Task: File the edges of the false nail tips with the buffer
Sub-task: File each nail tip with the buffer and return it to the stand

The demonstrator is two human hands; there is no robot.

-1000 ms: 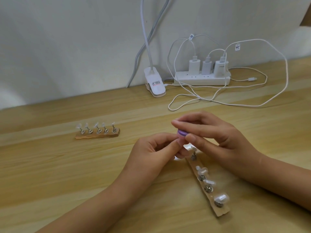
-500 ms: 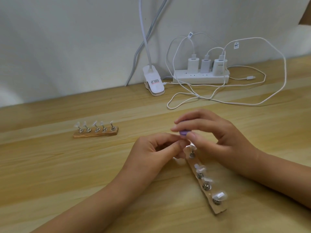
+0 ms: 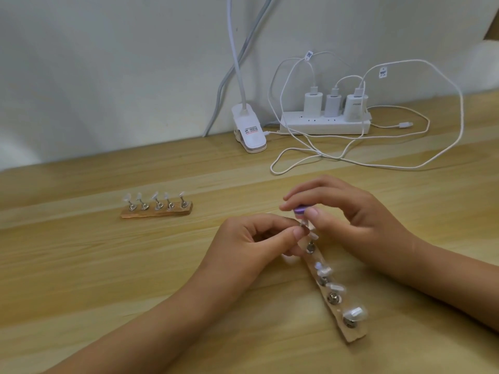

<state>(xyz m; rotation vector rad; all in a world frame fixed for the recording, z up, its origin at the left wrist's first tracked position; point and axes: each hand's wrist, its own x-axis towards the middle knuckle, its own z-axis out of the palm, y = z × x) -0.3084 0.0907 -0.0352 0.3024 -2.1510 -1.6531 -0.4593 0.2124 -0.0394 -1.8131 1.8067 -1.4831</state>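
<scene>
Two hands meet over a wooden strip [image 3: 352,334] of false nail tips on a wooden table [image 3: 94,279].

Far left, a second strip [image 3: 156,212] stands well apart, with five clear tips on metal pegs. The left hand [image 3: 251,244] curls thumb and forefinger narrowly together, pinching the topmost tip [image 3: 303,227] of the near strip; blur hides the exact grip. Just above it, the small purple buffer [image 3: 300,210] is pinched between the thumb and forefinger of the right hand [image 3: 351,220], with the other fingers arched over it. More tips line the near strip, which slants down to the right. By the wall sit a white clip lamp [image 3: 249,130] and a power strip [image 3: 324,126].
</scene>
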